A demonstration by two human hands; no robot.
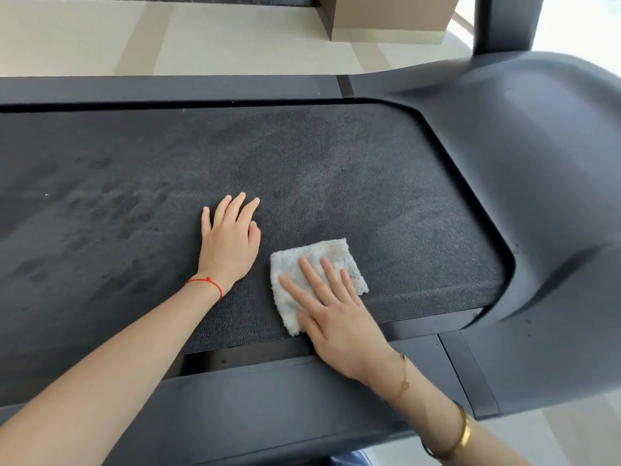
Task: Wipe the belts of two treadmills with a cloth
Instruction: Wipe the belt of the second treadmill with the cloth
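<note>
A dark textured treadmill belt (302, 156) runs across the view from left to right, with darker damp-looking patches on its left part. A white fluffy cloth (331, 255) lies folded flat on the belt near its front edge. My right hand (336, 314) presses flat on the cloth with fingers spread, covering its lower right part. My left hand (230, 240) rests flat on the bare belt just left of the cloth, fingers apart, holding nothing.
The treadmill's black motor cover (537, 163) rises at the right end of the belt, with an upright post (507, 21) behind it. Black side rails (168, 89) border the belt front and back. A tan box-like block (386, 18) stands on the pale floor beyond.
</note>
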